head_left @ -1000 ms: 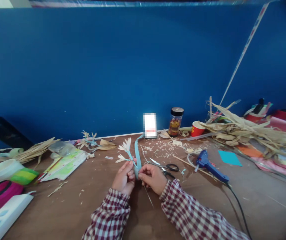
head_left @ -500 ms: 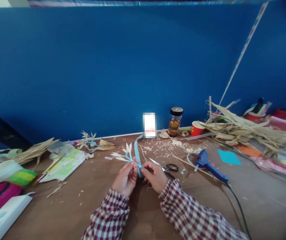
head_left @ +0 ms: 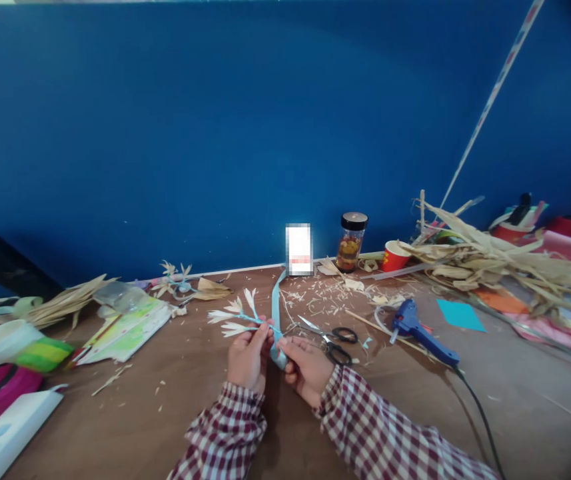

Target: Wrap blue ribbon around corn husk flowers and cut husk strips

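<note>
Head view, my station. I have the left grip (head_left: 249,357) closed, thumb and fingers pinching the stems of a flower spray (head_left: 245,317); its white pointed blooms fan out to the left, above the tabletop (head_left: 175,407), the stems pale blue. I have the right grip (head_left: 308,365) just beside it, thumb against fingers, clamped on a blue strip (head_left: 276,308). The strip curls at its lower end between the hands and runs up toward a pixelated white object (head_left: 300,250) near the wall. Scissors (head_left: 339,353) with black handles lie just beyond the right grip, pale shavings (head_left: 315,293) scattered behind them. Farther right: a blue glue gun (head_left: 422,332), cord trailing toward me. By the wall I log a black-lidded jar (head_left: 352,243), standing upright near a red cup (head_left: 395,256).
</note>
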{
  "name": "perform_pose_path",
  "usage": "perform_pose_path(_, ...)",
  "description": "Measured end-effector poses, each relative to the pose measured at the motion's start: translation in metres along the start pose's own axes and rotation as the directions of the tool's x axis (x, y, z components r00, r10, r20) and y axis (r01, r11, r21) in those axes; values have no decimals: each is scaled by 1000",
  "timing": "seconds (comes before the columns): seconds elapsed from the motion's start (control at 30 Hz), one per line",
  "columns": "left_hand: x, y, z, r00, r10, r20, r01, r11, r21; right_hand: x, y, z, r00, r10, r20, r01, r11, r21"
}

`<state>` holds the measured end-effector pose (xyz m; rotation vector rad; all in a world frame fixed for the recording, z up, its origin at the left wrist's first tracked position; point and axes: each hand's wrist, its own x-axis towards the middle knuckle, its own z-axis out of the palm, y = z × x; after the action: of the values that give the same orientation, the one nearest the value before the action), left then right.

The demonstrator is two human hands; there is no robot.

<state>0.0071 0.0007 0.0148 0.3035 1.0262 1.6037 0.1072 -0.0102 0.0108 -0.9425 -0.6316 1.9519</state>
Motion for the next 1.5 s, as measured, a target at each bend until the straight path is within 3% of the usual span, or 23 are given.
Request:
perform_pose_path(0.17,1,-3,-2,995,85,48,-89,991,103,-8,-6,3,988,108,106,-132,956,263)
perform_pose_path(0.37,4,6,-9,954,242,177,-296,858,419,-14,-1,8,987,100,129,-130,960,249)
perform_pose_path(0.47,10,13,-13,943,293,160,-333,810,482,-23,1,8,970,145,193,-146,989,-9)
perform_pose_path(0.53,15,16,-17,937,316,149,-348,811,471,-28,-5,5,957,109,269,-33,961,-274)
perform_pose_path(0.63,23,20,-20,936,319,145,-351,840,414,-29,-31,-7,935,14,355,187,830,-526)
perform_pose_path(0.7,25,24,-22,939,318,129,-343,857,384,-24,-55,-18,940,-114,321,300,720,-626)
perform_pose_path(0.8,27,33,-24,941,321,108,-338,869,361,-18,-91,-34,939,-232,254,342,551,-761)
perform_pose_path(0.87,30,40,-28,932,349,97,-359,856,371,-17,-109,-42,946,-193,262,324,504,-800)
perform_pose_path(0.97,35,50,-35,918,390,76,-387,833,396,-21,-126,-47,949,-148,279,308,625,-717)
perform_pose_path(1.03,39,54,-39,923,378,68,-373,839,396,-23,-135,-47,942,-204,268,326,754,-570)
perform_pose_path(1.1,42,56,-42,931,359,65,-356,852,385,-23,-144,-45,927,-296,231,369,827,-424)
perform_pose_path(1.27,45,57,-44,937,347,41,-338,869,360,-17,-172,-42,871,-485,80,483,814,-322)
perform_pose_path(1.4,42,58,-42,953,303,27,-297,908,296,-6,-191,-39,829,-556,67,525,730,-438)
perform_pose_path(1.43,42,58,-42,956,291,30,-287,912,292,-2,-195,-37,819,-570,65,506,665,-550)
perform_pose_path(1.5,41,58,-41,961,273,38,-272,917,293,4,-196,-33,790,-610,54,405,454,-793)
